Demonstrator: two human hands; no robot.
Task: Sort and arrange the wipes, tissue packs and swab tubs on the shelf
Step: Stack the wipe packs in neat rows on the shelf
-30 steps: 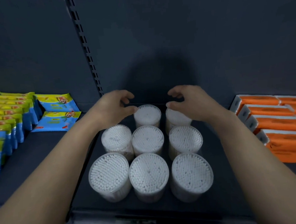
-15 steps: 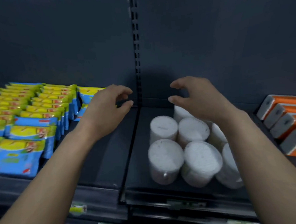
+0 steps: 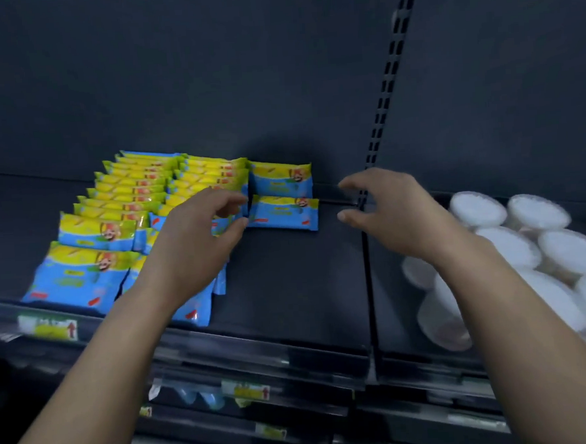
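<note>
Blue-and-yellow wipe packs (image 3: 123, 211) stand in two overlapping rows on the left of the dark shelf (image 3: 288, 284). Two more wipe packs (image 3: 282, 198) lie flat just right of those rows. My left hand (image 3: 196, 241) hovers over the right row, fingers spread and curled, holding nothing. My right hand (image 3: 394, 212) floats over the shelf seam, fingers apart and empty. White swab tubs (image 3: 539, 241) cluster at the right, partly behind my right forearm.
A slotted upright rail (image 3: 384, 89) divides the dark back panel. Price labels (image 3: 49, 327) sit on the shelf's front edge, and lower shelf edges (image 3: 261, 392) show below. Bare shelf lies between the wipes and the tubs.
The view has swung left from the swab tubs to the wipe packs. Both hands moved left with it, off the tubs, and stay empty. The orange tissue packs have left the view.
</note>
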